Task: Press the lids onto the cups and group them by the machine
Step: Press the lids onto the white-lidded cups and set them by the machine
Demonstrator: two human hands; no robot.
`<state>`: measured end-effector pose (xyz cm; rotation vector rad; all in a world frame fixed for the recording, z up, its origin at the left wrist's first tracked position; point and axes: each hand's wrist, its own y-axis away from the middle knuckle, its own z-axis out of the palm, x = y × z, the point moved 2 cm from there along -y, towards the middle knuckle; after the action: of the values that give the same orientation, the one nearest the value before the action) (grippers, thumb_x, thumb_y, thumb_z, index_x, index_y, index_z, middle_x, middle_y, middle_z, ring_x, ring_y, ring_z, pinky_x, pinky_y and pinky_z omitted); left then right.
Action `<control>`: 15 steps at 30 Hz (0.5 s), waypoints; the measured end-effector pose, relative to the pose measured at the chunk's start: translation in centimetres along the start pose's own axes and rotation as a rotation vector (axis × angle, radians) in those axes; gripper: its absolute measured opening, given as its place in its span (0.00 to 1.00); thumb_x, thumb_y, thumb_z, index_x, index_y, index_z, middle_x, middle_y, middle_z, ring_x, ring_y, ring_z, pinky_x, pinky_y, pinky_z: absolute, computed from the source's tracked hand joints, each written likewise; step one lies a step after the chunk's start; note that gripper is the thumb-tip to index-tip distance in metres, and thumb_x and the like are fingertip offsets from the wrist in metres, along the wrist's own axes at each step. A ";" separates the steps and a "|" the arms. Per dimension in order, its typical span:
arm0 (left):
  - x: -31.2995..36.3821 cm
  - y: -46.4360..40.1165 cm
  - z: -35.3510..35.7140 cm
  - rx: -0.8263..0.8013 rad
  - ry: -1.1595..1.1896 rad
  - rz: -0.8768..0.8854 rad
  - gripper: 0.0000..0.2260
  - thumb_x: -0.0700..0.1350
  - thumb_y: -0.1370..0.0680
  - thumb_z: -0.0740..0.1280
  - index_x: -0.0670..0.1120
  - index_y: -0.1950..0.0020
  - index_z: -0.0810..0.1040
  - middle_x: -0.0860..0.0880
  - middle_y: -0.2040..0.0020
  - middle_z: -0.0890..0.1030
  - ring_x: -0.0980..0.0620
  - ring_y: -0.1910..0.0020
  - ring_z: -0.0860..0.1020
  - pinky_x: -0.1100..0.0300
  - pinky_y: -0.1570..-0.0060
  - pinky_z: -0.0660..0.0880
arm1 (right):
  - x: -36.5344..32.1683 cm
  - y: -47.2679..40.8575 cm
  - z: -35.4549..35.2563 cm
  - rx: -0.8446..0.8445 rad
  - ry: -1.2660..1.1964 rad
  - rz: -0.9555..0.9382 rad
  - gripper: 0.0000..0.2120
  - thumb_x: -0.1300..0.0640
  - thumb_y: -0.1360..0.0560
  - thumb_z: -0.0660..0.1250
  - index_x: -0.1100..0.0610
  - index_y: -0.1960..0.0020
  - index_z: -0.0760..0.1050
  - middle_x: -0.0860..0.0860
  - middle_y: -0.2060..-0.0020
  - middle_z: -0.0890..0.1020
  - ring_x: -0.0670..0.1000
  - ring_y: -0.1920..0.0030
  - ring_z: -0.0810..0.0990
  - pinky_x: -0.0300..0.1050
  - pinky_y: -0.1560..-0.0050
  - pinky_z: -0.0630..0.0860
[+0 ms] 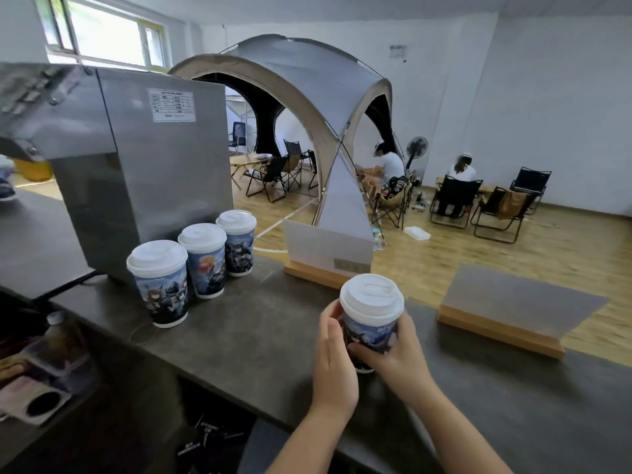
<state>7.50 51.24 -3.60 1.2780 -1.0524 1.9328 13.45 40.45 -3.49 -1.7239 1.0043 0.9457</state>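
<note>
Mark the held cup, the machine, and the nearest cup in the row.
held cup (pixel 372 304), head view, white lid.
machine (pixel 164 172), head view, steel side panel.
nearest cup in the row (pixel 163 292), head view, printed wall.

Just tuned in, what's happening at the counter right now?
A person holds a lidded cup in both hands, the left hand on its left side and the right hand wrapped round its lower right, over the dark counter. Three more lidded cups already stand in a row beside the steel machine. This fourth one has yet to join them.
</note>
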 end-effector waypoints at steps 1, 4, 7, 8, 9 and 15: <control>0.2 -0.8 -0.9 0.011 0.021 -0.002 0.19 0.59 0.20 0.49 0.58 0.34 0.71 0.55 0.36 0.78 0.57 0.35 0.76 0.50 0.33 0.72 | -0.5 -0.6 1.4 0.010 0.003 -0.012 0.43 0.56 0.40 0.83 0.47 0.31 0.65 0.41 0.38 0.74 0.41 0.36 0.74 0.36 0.41 0.74; 0.4 -3.9 -4.0 0.043 0.045 -0.004 0.20 0.58 0.20 0.50 0.55 0.35 0.72 0.52 0.36 0.79 0.56 0.36 0.76 0.49 0.32 0.72 | -2.3 -2.5 5.8 -0.040 -0.033 -0.048 0.44 0.55 0.38 0.81 0.45 0.30 0.61 0.38 0.36 0.73 0.38 0.35 0.72 0.40 0.36 0.73; 0.2 -7.7 -7.6 0.105 0.061 -0.016 0.24 0.64 0.23 0.52 0.55 0.33 0.73 0.51 0.34 0.78 0.55 0.33 0.75 0.47 0.30 0.69 | -3.9 -4.3 9.9 -0.166 -0.035 -0.066 0.44 0.59 0.34 0.78 0.43 0.28 0.56 0.33 0.36 0.71 0.31 0.36 0.70 0.39 0.33 0.71; 0.1 -9.1 -8.7 0.110 0.066 -0.030 0.25 0.65 0.24 0.53 0.57 0.34 0.75 0.52 0.34 0.78 0.54 0.32 0.75 0.46 0.29 0.69 | -4.1 -5.1 11.1 -0.178 -0.040 -0.060 0.44 0.61 0.34 0.78 0.44 0.27 0.56 0.35 0.37 0.72 0.32 0.36 0.71 0.41 0.33 0.72; -0.1 -10.4 -9.7 0.115 0.072 -0.048 0.23 0.65 0.24 0.53 0.59 0.36 0.76 0.53 0.34 0.79 0.55 0.32 0.74 0.46 0.29 0.68 | -4.3 -5.9 12.2 -0.174 -0.043 -0.051 0.44 0.61 0.33 0.77 0.45 0.27 0.57 0.37 0.37 0.73 0.35 0.36 0.73 0.43 0.33 0.73; -1.1 -16.8 -12.6 0.032 0.045 -0.109 0.28 0.70 0.25 0.50 0.61 0.31 0.73 0.55 0.30 0.75 0.56 0.28 0.70 0.47 0.26 0.63 | -4.2 -10.6 17.1 -0.078 -0.078 -0.034 0.43 0.64 0.33 0.77 0.42 0.29 0.57 0.42 0.38 0.74 0.41 0.37 0.74 0.34 0.39 0.74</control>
<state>15.57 70.60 -2.57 1.2762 -0.9142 1.8946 18.71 60.25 -1.55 -1.7489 0.8957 1.0346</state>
